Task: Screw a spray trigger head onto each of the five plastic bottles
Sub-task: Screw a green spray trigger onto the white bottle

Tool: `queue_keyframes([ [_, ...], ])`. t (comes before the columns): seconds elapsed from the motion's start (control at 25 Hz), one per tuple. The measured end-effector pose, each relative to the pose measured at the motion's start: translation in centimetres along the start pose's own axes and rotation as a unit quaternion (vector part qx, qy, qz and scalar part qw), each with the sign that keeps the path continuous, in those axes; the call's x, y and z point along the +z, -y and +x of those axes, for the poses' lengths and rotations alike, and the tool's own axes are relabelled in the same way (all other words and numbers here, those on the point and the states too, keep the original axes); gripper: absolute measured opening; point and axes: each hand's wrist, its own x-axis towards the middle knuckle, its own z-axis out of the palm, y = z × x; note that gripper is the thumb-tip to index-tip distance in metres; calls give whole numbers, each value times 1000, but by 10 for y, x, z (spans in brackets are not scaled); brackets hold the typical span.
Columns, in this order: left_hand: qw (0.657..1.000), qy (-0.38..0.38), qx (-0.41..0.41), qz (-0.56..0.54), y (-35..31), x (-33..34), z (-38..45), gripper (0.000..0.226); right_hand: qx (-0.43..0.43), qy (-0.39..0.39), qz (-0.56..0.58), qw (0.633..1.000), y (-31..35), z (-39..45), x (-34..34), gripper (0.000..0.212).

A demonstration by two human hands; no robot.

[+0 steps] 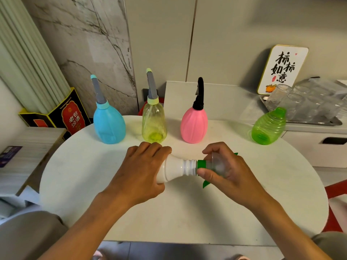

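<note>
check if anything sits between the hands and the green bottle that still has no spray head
Nothing visible does. The green bottle stands uncapped at the table's far right, with bare tabletop between it and the right hand. Both hands are busy: the left hand holds the white bottle, the right grips its green-collared head.

There are five bottles on the white table: one blue bottle, one yellow bottle, one pink bottle, one green bottle and one white bottle. Four have spray tops. The green one has none. Two hands show, a left hand and a right hand.
</note>
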Motion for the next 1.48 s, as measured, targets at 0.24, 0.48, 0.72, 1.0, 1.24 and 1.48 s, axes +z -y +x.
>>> queue_keyframes([
  [0.24,1000,-3,-1,-3,-2,1,0,77,30,-7,52,998,1,1,0,44],
  [0.48,1000,0,-1,1,-3,1,1,81,53,7,62,997,2,0,0,47],
  [0.72,1000,-5,1,3,-3,3,1,81,73,10,70,995,2,0,2,44],
  [1.0,1000,-10,8,4,-4,5,1,80,104,1,104,989,5,1,1,38],
  [1.24,1000,-12,8,7,-4,7,2,81,111,5,114,987,6,0,2,37],
  [1.48,999,22,33,4,-8,9,-1,79,126,25,98,987,6,3,-2,26],
])
